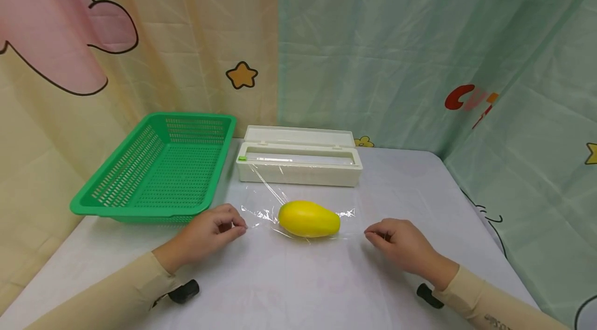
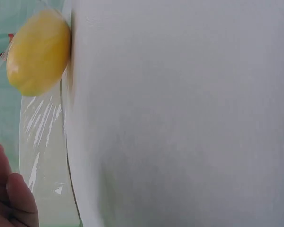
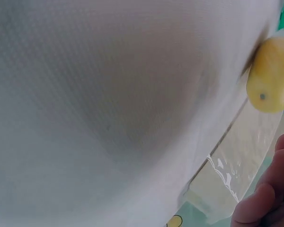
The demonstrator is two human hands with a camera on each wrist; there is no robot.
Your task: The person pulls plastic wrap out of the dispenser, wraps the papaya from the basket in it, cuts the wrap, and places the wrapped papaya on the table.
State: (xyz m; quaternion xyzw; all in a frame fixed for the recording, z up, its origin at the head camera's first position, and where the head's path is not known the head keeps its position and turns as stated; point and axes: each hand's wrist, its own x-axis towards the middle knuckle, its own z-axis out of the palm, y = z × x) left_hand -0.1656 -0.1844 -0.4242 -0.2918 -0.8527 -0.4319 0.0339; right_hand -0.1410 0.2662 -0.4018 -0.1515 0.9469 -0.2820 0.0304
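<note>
A smooth, oblong yellow fruit (image 1: 309, 219), shaped like a mango or papaya, lies on its side at the middle of the table. Clear cling film (image 1: 261, 214) stretches from the white dispenser box (image 1: 298, 172) down around it, wrinkled and shiny at both sides. To the fruit's left, my left hand (image 1: 210, 229) pinches the film's near edge between thumb and forefinger. My right hand (image 1: 406, 244) pinches the same edge on the other side, a little apart from the fruit. Both wrist views show fingertips, the fruit (image 2: 39, 53) and glossy film (image 3: 227, 175).
Behind the fruit, the dispenser's lid (image 1: 300, 136) stands raised, with a small green slider (image 1: 242, 158) at its left end. A green plastic basket (image 1: 223, 164) sits at the back left, its near corner close to my left hand. Printed curtains (image 1: 354, 60) hang behind the white table (image 1: 298, 288).
</note>
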